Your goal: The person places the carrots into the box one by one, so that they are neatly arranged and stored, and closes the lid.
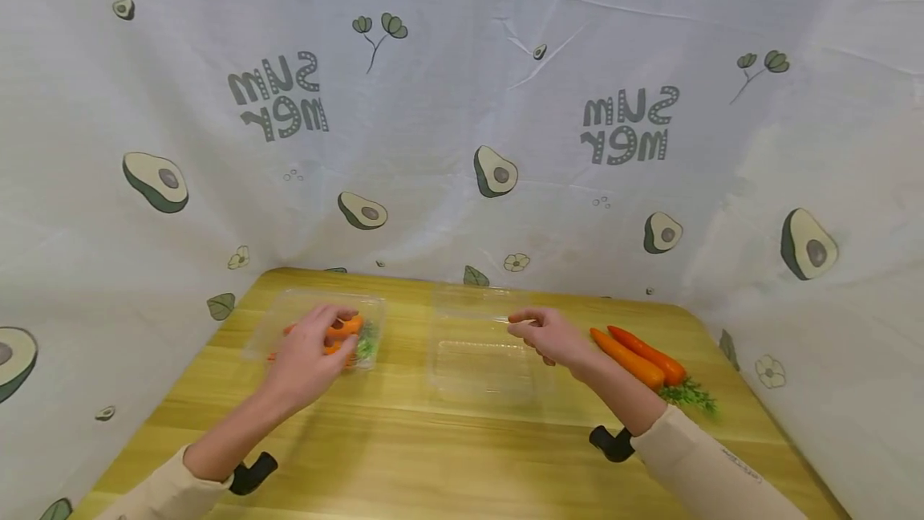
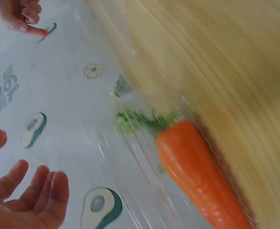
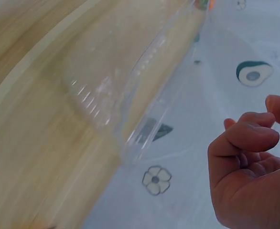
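Two hands, both empty: left hand (image 1: 309, 353), wide, near boxed carrots (image 1: 352, 327); right hand (image 1: 553, 337), loosely curled, near the middle box (image 1: 482, 369). Light handling should best prevent its buckling.

The left forearm (image 1: 238, 428) comes in from the near left and slants toward the far right; the right forearm (image 1: 624, 392) (bare toward the wrist, like its partner) angles from the near right toward the far left. The left hand (image 1: 310, 351) shows its back to the head camera, fingers parted and gently bent, thumb held off. The right hand (image 1: 559, 339) curls loosely, one digit stretched leftward, well apart from the left.
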Demonstrator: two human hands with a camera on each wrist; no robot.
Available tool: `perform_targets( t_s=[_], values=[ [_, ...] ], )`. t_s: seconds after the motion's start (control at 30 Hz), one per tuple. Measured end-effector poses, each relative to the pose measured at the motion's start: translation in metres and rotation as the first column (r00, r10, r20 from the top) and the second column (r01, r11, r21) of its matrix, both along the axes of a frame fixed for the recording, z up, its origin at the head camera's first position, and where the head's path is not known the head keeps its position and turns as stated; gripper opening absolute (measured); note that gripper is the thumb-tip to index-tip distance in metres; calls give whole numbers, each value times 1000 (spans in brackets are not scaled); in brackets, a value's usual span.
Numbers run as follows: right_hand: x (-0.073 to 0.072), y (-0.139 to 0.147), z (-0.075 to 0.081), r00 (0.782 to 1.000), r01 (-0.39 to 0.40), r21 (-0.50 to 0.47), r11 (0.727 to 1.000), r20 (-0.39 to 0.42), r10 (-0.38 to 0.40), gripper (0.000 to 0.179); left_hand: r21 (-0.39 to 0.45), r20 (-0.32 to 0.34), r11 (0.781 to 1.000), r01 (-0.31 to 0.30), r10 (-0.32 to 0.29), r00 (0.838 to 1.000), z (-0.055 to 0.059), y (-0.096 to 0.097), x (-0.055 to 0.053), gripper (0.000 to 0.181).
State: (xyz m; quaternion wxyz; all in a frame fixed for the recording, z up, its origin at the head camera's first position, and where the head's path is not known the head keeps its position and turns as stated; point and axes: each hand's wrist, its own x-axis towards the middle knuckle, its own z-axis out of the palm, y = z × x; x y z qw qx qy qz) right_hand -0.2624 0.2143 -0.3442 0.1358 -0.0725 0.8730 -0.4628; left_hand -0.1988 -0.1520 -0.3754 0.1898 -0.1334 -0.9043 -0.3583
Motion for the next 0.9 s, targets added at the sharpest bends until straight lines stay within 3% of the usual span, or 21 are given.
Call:
perform_targets(
  t_s=[0.17, 0.27, 0.5, 0.7, 0.9],
  values=[
    [5, 21, -1, 999, 12, 34, 999, -33, -11, 46, -48, 72, 992, 113, -110, 991, -2, 21, -2, 42],
    [6, 34, -5, 998, 33, 50, 998, -48, -31, 47, -61, 133, 986, 154, -145, 980, -4, 34, -3, 46],
    [10, 62, -11, 996, 65, 61, 996, -64, -61, 49, -62, 232, 983, 174, -156, 960, -10, 62, -6, 52],
    [15, 81, -15, 995, 80, 62, 995, -60, -76, 56, -29, 307, 975, 221, -202, 930, -14, 79, -11, 58],
    [16, 103, -24, 994, 90, 38, 995, -66, -87, 62, 24, 385, 972, 235, -225, 895, -26, 86, -20, 74]
  ],
)
